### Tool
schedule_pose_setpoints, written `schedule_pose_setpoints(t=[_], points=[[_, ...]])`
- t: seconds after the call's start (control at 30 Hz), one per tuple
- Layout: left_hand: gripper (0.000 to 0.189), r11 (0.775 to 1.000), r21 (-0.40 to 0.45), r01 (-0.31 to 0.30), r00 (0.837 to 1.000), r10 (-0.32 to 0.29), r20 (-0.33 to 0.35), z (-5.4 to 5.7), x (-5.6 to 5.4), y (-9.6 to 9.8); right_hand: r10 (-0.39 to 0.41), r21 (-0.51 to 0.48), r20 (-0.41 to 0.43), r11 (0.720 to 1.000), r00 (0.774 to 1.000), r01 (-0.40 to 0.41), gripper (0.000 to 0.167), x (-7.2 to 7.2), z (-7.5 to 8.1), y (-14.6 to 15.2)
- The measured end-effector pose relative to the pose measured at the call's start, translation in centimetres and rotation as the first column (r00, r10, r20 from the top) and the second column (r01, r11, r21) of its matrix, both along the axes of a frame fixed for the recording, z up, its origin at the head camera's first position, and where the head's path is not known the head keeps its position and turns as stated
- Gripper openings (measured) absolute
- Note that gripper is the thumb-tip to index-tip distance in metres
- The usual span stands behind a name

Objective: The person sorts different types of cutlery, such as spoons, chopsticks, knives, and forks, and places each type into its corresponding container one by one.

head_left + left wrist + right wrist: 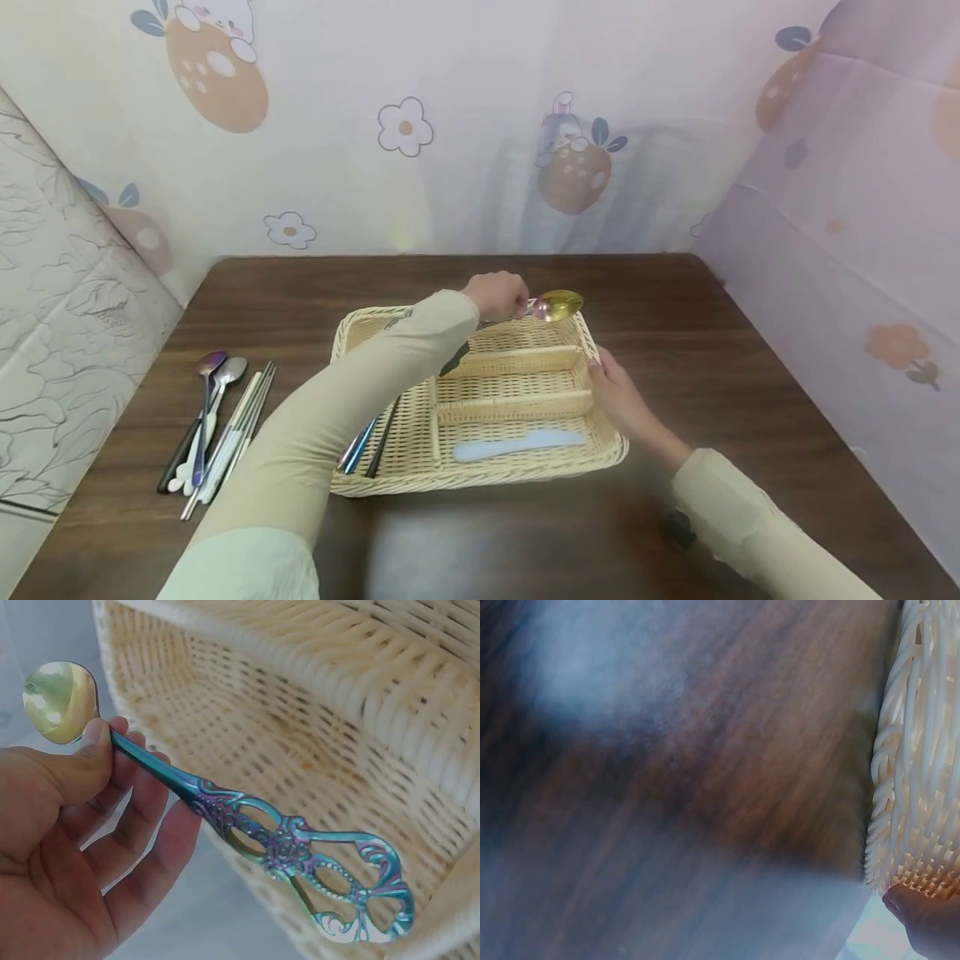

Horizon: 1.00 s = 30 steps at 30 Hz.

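Observation:
My left hand (498,296) is over the far compartment of a cream wicker basket (480,479). It pinches a spoon (558,305) at the neck, between thumb and fingers, the bowl pointing right. In the left wrist view the spoon has a gold bowl and an ornate, openwork rainbow handle (161,771) lying across the basket's weave. My right hand (617,390) holds the basket's right side at the rim. In the right wrist view only a bit of this hand (930,919) shows, against the woven wall.
A pale knife (517,446) lies in the near compartment. Blue handles (362,446) and a dark slim utensil (384,437) are in the left compartment, partly behind my left arm. On the table's left lie several spoons (211,364) and chopsticks (251,412). A patterned cloth (465,192) hangs behind.

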<state>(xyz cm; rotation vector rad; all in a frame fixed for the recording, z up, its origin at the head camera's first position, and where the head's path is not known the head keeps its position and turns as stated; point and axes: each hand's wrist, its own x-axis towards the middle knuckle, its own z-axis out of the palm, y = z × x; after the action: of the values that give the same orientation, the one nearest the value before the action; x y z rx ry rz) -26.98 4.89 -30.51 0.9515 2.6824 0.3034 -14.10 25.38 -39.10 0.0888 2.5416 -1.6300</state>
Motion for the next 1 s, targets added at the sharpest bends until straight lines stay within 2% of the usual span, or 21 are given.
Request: schedule_pose_setpoints(t=[0.1,0.27,0.43,0.6,0.7,0.9,1.0], points=[[0.015,0.999,-0.037,-0.01,1.0,0.011,0.025,-0.8,-0.3,0.1,-0.001,-0.015,0.0,1.0,1.0,0.001,0.051,-0.1,-0.1,-0.2],[0.032,0.993,-0.113,-0.02,0.999,0.025,0.044,-1.7,-0.9,0.5,-0.005,-0.034,0.01,0.999,1.0,0.006,0.051,-0.2,0.0,-0.3],[0.029,0.981,-0.191,-0.012,0.999,0.021,0.043,-2.2,-0.9,1.6,-0.008,-0.035,0.006,0.999,1.0,0.008,0.05,-0.1,0.1,-0.3],[0.017,0.951,-0.308,0.008,0.999,-0.021,-0.037,-3.2,-0.4,2.4,0.001,-0.051,0.004,0.999,1.0,-0.001,0.05,-0.1,0.2,-0.3],[0.013,0.94,-0.341,0.016,0.997,-0.039,-0.06,-4.1,-0.4,2.7,0.003,-0.064,0.005,0.998,1.0,-0.003,0.05,-0.1,0.2,-0.3],[0.02,0.943,-0.332,0.007,0.995,-0.039,-0.088,-5.8,-0.7,3.0,0.001,-0.059,0.016,0.998,1.0,0.0,0.05,-0.2,0.1,-0.4],[0.017,0.946,-0.324,0.02,0.99,-0.065,-0.128,-5.3,-0.4,2.9,-0.007,-0.047,0.014,0.999,1.0,0.008,0.051,-0.1,0.1,-0.3]])
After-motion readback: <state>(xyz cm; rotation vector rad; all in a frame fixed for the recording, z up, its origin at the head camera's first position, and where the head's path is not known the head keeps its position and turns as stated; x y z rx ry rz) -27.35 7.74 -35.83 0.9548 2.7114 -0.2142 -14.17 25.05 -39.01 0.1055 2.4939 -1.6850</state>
